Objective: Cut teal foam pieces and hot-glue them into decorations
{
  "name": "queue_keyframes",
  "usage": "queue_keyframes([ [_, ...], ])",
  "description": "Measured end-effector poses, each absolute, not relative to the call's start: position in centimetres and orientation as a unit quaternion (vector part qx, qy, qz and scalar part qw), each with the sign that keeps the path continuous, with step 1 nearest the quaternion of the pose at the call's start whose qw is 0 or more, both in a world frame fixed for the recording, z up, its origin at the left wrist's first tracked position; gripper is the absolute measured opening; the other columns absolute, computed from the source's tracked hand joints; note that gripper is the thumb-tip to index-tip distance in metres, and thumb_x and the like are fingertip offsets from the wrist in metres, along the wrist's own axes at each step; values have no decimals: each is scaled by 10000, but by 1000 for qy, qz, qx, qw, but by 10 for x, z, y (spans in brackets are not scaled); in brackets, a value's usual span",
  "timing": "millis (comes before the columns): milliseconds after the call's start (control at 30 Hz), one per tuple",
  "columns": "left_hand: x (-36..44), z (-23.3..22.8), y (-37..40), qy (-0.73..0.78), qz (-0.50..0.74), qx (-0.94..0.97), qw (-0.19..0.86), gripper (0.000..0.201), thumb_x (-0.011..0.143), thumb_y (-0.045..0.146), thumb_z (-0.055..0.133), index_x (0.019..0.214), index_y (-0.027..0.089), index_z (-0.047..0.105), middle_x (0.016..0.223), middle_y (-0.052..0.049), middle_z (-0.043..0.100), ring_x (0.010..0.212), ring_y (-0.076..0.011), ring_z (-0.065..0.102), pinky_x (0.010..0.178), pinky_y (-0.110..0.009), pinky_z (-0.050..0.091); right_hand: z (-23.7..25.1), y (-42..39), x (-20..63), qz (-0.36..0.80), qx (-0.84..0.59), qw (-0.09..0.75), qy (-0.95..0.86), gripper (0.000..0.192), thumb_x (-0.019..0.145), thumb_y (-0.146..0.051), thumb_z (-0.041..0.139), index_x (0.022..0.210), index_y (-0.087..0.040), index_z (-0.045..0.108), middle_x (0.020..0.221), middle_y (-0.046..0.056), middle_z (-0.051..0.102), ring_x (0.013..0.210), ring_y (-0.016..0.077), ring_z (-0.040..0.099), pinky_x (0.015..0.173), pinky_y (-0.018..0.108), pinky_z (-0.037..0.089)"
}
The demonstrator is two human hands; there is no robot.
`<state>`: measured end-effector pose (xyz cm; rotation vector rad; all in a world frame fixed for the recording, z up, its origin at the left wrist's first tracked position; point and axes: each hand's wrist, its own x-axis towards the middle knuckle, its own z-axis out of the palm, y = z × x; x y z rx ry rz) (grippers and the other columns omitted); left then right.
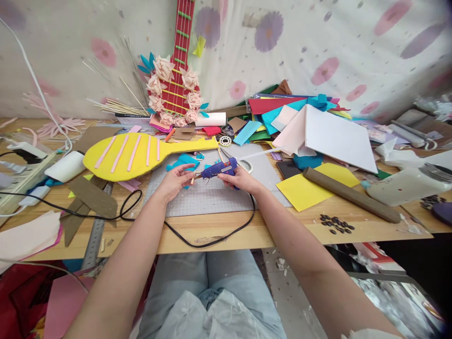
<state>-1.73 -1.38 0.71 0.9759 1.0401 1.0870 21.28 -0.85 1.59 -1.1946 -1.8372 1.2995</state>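
Note:
My right hand point(240, 179) grips a blue hot glue gun point(219, 169) over the grey cutting mat point(212, 195), nozzle pointing left. Its black cord point(197, 239) loops off the table's front edge and back to the left. My left hand point(175, 181) pinches a small pale stick-like piece point(192, 179) right at the nozzle tip, with teal foam scraps point(183, 162) just behind the fingers. Scissors point(240, 162) lie behind the glue gun.
A yellow foam guitar shape with pink strips point(136, 153) lies at left. A red paper guitar with flowers point(176, 89) leans on the wall. Coloured sheets point(310, 127), a brown roll point(349, 195), a power strip point(21, 176), a white bottle point(406, 186) and dark seeds point(335, 223) surround the mat.

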Motion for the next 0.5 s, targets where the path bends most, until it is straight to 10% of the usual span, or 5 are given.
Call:
queue_keyframes([
  [500, -17, 8, -14, 439, 480, 415, 636, 503, 543, 241, 791, 1008, 152, 619, 696, -10, 657, 540, -90, 558, 614, -259, 480, 15, -9, 212, 487, -453, 285, -690, 433, 676, -591, 588, 670, -170, 488, 567, -28, 513, 443, 65, 439, 432, 221, 368],
])
